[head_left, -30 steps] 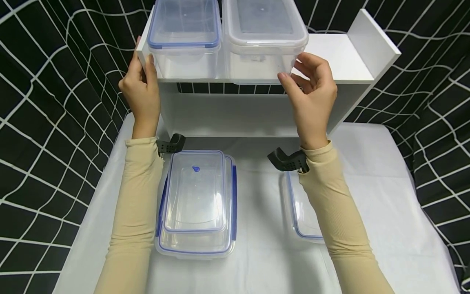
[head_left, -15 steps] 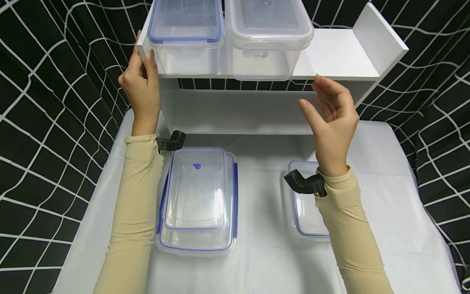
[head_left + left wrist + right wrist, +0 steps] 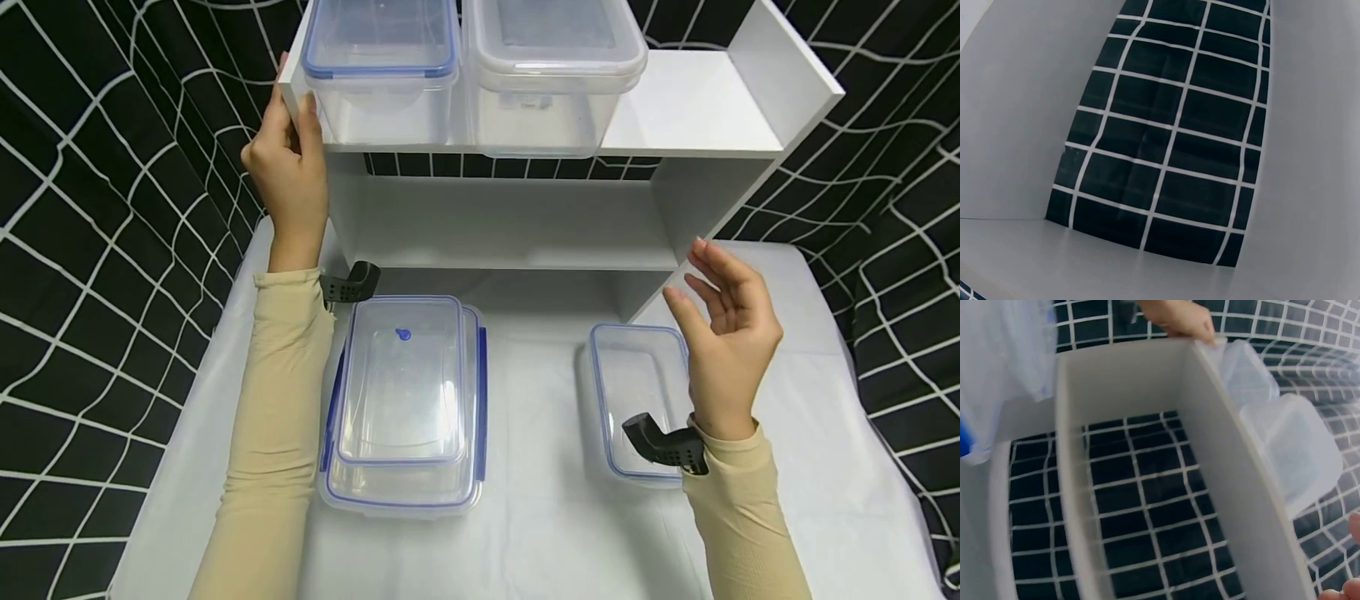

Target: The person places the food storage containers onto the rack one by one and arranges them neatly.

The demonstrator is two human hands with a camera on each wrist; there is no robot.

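Note:
My left hand [image 3: 288,179] grips the upper left side panel of the white shelf unit [image 3: 510,225], thumb in front and fingers behind. On the top board stand a blue-rimmed plastic container [image 3: 386,104] and a white-lidded one [image 3: 551,108] beside it. My right hand [image 3: 727,333] is in the air, fingers loosely bent and holding nothing, just right of a clear food container [image 3: 637,383] with a blue-edged lid on the table. In the right wrist view my left hand [image 3: 1179,315] is at the panel's edge, and only fingertips [image 3: 1350,589] of my right hand show.
Two blue-edged containers are stacked on the left of the table, the smaller one [image 3: 401,379] on a larger one [image 3: 405,492] with blue side clips. A white cloth [image 3: 540,517] covers the table. Black curtains with white grid lines [image 3: 112,250] surround it.
My right hand has let go of the white-lidded container and moved down and to the right, over the table. My left hand has stayed at the shelf's side panel.

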